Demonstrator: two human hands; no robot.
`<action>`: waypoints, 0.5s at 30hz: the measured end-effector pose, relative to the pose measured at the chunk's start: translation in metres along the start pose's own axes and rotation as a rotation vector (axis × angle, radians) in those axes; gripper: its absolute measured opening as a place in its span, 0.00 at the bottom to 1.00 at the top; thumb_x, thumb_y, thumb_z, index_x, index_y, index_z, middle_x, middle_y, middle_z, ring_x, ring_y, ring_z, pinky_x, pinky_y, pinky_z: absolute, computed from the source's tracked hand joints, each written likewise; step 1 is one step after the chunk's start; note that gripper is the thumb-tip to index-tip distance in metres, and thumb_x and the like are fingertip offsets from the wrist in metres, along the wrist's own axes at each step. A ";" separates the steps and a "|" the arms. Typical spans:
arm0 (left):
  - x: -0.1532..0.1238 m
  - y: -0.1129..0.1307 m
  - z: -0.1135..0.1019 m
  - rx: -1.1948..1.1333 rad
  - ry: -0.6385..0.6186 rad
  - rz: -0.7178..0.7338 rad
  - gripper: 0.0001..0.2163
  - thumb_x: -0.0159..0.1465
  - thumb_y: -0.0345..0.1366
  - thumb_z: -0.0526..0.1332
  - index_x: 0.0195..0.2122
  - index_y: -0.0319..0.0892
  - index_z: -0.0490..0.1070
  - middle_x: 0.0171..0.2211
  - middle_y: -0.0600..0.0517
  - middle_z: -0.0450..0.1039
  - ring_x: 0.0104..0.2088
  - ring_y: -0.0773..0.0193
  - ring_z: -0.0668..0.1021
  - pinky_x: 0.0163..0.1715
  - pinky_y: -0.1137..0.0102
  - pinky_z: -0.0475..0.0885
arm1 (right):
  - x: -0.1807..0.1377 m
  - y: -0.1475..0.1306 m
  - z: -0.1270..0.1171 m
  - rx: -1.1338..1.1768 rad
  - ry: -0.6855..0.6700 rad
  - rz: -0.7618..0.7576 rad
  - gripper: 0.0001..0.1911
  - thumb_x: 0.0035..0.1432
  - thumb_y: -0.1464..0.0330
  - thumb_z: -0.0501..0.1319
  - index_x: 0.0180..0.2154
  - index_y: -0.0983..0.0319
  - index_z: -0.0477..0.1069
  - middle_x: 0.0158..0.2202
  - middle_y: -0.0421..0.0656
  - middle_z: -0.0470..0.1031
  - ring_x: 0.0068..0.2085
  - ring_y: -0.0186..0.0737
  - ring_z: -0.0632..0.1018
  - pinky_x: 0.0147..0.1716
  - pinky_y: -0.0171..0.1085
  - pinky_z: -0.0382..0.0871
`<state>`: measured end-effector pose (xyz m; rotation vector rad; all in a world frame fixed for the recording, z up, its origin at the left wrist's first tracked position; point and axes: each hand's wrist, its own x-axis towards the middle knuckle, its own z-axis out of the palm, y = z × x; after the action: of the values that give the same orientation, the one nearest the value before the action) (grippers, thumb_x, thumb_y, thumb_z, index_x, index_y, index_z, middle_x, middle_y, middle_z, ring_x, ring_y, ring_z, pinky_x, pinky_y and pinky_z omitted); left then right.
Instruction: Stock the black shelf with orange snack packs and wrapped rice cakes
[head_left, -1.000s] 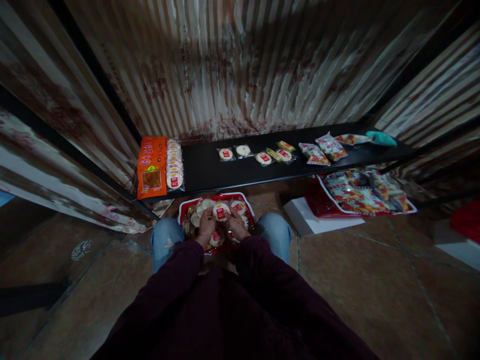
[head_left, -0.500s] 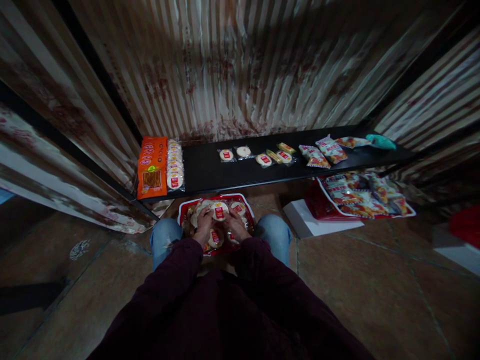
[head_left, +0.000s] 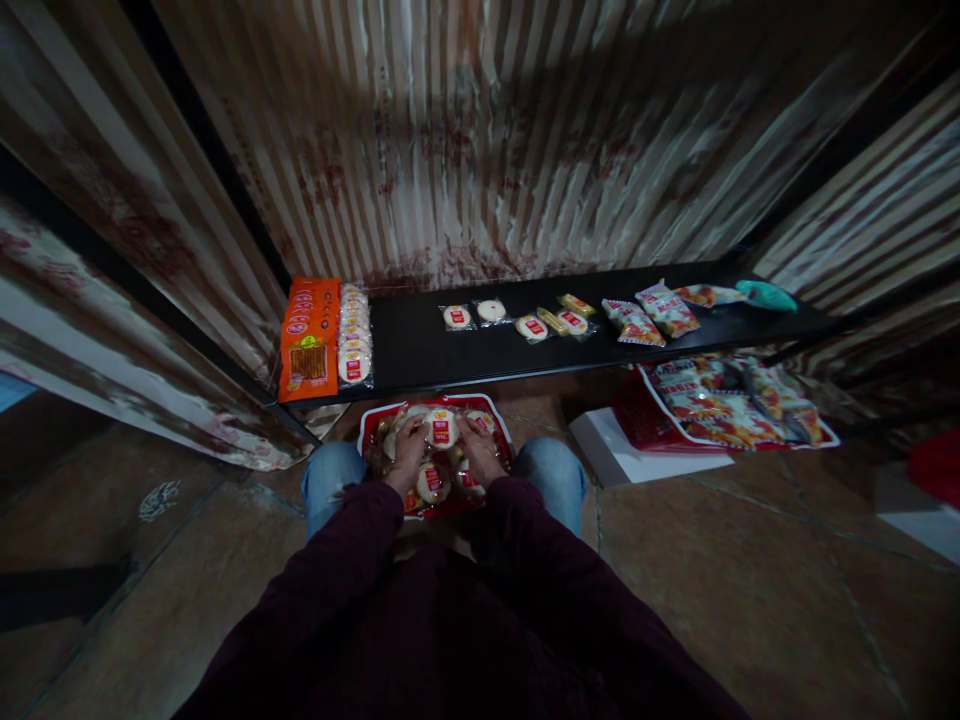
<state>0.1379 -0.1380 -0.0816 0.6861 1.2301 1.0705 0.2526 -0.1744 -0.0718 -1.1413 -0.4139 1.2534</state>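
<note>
Between my knees stands a red basket with a white rim [head_left: 480,400], full of round white rice crackers in clear wrappers. One wrapped rice cracker [head_left: 441,428], with a red and yellow label, is held over the basket between my two hands. My left hand [head_left: 407,447] has its fingers closed on the cracker's left side. My right hand [head_left: 478,448] grips its right side. Beneath them lie more wrapped crackers [head_left: 432,482] in the basket. On the black shelf [head_left: 420,358] ahead, a row of the same crackers [head_left: 354,335] stands beside an orange snack packet [head_left: 310,340].
Loose wrapped crackers [head_left: 456,317] and small yellow packets [head_left: 575,304] lie mid-shelf. Farther right are snack bags [head_left: 666,307] and a green packet [head_left: 766,295]. A second red basket [head_left: 637,420] of bags stands beside a white box [head_left: 607,447] on the floor. Black posts frame the shelf.
The view has shifted slightly, so the shelf sits a little lower and farther right. The cracker stays between my hands, its label facing up more plainly.
</note>
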 end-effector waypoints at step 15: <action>-0.004 0.000 0.002 0.121 -0.056 0.064 0.10 0.49 0.32 0.64 0.35 0.41 0.76 0.34 0.49 0.78 0.32 0.64 0.77 0.34 0.71 0.72 | 0.001 -0.006 0.001 0.003 0.181 -0.059 0.17 0.36 0.58 0.71 0.25 0.61 0.71 0.21 0.36 0.74 0.21 0.32 0.73 0.22 0.31 0.68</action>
<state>0.1401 -0.1408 -0.0793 0.8480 1.2384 1.0287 0.2550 -0.1720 -0.0670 -1.2198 -0.3075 1.0884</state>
